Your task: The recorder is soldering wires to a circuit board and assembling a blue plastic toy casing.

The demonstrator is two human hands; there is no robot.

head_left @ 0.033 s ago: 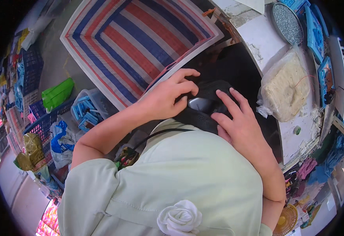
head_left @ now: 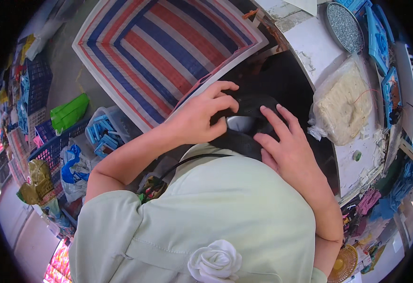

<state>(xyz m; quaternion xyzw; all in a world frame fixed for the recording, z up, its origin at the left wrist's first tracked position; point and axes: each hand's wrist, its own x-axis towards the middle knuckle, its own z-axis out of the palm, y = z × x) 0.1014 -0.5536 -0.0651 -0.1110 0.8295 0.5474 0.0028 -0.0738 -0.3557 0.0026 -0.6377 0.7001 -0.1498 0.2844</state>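
The black item (head_left: 242,124) is sitting just past the shirt (head_left: 230,198), left hand (head_left: 199,115) and right hand (head_left: 287,146) flanking it, probably steadying both sides; can't tell if either grip's actually clamping.

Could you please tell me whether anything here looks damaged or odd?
Yes, the white tabletop on the right looks worn: its surface appears chipped near its right edge, below the bagged pale slab, with whitish fragments. Nothing odd shows at the black item between left hand and right hand.
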